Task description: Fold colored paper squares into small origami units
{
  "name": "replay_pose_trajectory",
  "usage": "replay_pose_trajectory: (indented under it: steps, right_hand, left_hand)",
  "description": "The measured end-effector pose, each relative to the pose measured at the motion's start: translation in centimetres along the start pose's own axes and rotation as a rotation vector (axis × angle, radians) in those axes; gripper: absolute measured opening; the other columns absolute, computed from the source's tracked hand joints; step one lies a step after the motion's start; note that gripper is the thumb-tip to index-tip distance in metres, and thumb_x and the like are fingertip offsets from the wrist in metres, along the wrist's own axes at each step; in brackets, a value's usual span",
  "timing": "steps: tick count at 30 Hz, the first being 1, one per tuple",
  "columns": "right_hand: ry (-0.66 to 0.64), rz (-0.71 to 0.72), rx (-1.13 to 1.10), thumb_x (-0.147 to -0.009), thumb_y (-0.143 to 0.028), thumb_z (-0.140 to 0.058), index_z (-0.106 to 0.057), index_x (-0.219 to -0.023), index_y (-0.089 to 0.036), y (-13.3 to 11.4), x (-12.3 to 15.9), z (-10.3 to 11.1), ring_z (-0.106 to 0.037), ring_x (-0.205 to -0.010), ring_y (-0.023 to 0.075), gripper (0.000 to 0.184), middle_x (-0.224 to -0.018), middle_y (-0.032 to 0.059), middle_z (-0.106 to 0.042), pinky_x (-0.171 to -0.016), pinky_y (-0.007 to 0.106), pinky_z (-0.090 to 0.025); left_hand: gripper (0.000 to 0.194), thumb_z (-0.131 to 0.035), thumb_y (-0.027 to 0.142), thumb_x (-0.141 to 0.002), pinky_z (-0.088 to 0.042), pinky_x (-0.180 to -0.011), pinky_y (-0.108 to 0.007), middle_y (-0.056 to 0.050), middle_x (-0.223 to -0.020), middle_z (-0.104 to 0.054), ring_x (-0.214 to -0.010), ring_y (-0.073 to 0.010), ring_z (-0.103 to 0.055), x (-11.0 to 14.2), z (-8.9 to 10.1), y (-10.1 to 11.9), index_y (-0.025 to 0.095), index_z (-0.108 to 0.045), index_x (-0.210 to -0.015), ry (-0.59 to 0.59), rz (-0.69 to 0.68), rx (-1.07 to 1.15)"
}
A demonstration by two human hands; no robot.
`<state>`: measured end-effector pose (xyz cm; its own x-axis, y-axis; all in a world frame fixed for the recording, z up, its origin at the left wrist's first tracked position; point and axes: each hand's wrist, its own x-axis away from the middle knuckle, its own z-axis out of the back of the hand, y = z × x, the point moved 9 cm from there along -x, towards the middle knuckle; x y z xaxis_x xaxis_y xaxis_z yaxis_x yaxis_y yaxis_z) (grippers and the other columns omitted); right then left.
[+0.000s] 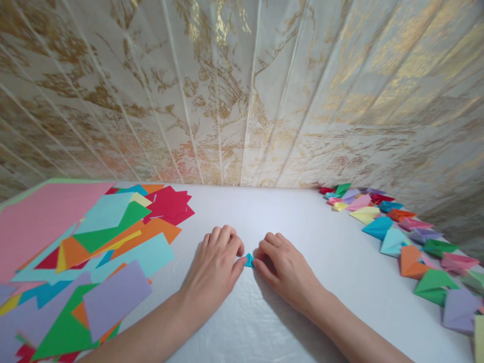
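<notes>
A small folded piece of blue paper (249, 260), showing as a little triangle, is between my two hands above the white table. My left hand (221, 254) has its curled fingers and thumb at the paper's left side, pinching its edge. From the other side, my right hand (278, 259) grips the right edge between thumb and bent fingers. Most of the paper's outer edges are hidden by the fingertips.
Loose coloured paper sheets and scraps (117, 302) cover the table's left side, with a large pink sheet (49, 217) behind. Rows of folded paper pieces (434, 282) line the right edge. A gold-patterned curtain (227, 101) hangs at the back of the white table (260, 212).
</notes>
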<state>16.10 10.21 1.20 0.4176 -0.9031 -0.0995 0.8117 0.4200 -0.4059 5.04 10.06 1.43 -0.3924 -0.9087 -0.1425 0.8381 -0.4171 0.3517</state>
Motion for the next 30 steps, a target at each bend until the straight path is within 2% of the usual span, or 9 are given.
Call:
replay_pose_trajectory:
  steps: [4, 10, 16, 19, 22, 26, 30]
  right_hand:
    - [0.007, -0.003, -0.025, -0.091, -0.016, -0.065, -0.06, -0.081, -0.018, -0.1, 0.0, 0.0, -0.054, -0.084, 0.0216, 0.011, -0.088, 0.004, -0.062, -0.078, 0.035, -0.043]
    - [0.024, -0.009, -0.065, -0.092, -0.021, -0.068, -0.061, -0.086, -0.02, -0.2, 0.1, 0.2, -0.053, -0.088, 0.0228, 0.009, -0.091, 0.0038, -0.063, -0.079, 0.037, -0.04]
    - [-0.012, 0.038, -0.117, -0.092, -0.011, -0.063, -0.062, -0.092, -0.022, 0.0, 0.4, 0.5, -0.053, -0.089, 0.0228, 0.011, -0.094, 0.0036, -0.063, -0.08, 0.038, -0.042]
    - [-0.008, 0.122, -0.208, -0.089, -0.001, -0.059, -0.06, -0.097, -0.021, -0.9, 0.5, 0.7, -0.055, -0.091, 0.0211, 0.021, -0.097, 0.0039, -0.063, -0.08, 0.035, -0.046]
    - [-0.008, 0.168, -0.154, -0.086, -0.001, -0.063, -0.06, -0.101, -0.019, -2.0, 0.6, 0.3, -0.057, -0.092, 0.022, 0.023, -0.099, 0.0052, -0.064, -0.08, 0.034, -0.049]
    - [-0.015, 0.138, -0.087, -0.089, -0.002, -0.057, -0.063, -0.099, -0.019, -2.0, 0.4, -0.2, -0.06, -0.089, 0.0216, 0.02, -0.095, 0.0059, -0.065, -0.077, 0.033, -0.05]
    - [0.01, 0.028, -0.341, -0.089, -0.007, -0.057, -0.066, -0.104, -0.02, -0.6, 0.2, 0.3, -0.059, -0.078, 0.0169, 0.022, -0.089, 0.0033, -0.064, -0.071, 0.029, -0.048]
  left_hand:
    - [0.014, -0.056, 0.014, -0.093, -0.041, -0.085, -0.041, -0.003, -0.108, -0.054, -0.099, -0.0252, -0.048, 0.0, -0.2, 0.0, 0.025, -0.061, -0.099, 0.017, -0.007, 0.089]
    - [0.016, -0.053, 0.014, -0.093, -0.039, -0.085, -0.042, -0.004, -0.109, -0.055, -0.1, -0.0261, -0.048, 0.0, -0.2, -0.1, 0.026, -0.063, -0.098, 0.01, 0.012, 0.102]
    - [0.019, -0.054, 0.01, -0.09, -0.038, -0.084, -0.041, -0.003, -0.106, -0.057, -0.099, -0.0253, -0.049, 0.2, 0.0, -0.2, 0.026, -0.064, -0.095, 0.04, 0.014, 0.137]
    - [0.018, -0.055, 0.009, -0.089, -0.038, -0.083, -0.04, -0.003, -0.103, -0.058, -0.098, -0.0254, -0.049, 0.3, 0.1, -0.2, 0.024, -0.064, -0.09, 0.062, 0.028, 0.143]
    - [0.018, -0.055, 0.009, -0.09, -0.038, -0.083, -0.04, -0.002, -0.101, -0.059, -0.098, -0.0249, -0.05, 0.2, 0.2, -0.3, 0.023, -0.064, -0.088, 0.08, 0.029, 0.17]
    - [0.021, -0.049, 0.014, -0.098, -0.038, -0.084, -0.04, -0.002, -0.1, -0.063, -0.098, -0.0239, -0.051, 0.3, 0.4, -0.5, 0.025, -0.067, -0.094, 0.066, -0.002, 0.253]
    - [0.018, -0.052, 0.02, -0.096, -0.04, -0.088, -0.042, -0.003, -0.1, -0.064, -0.1, -0.0251, -0.053, 1.1, 0.8, -1.3, 0.025, -0.063, -0.11, 0.086, 0.074, 0.38]
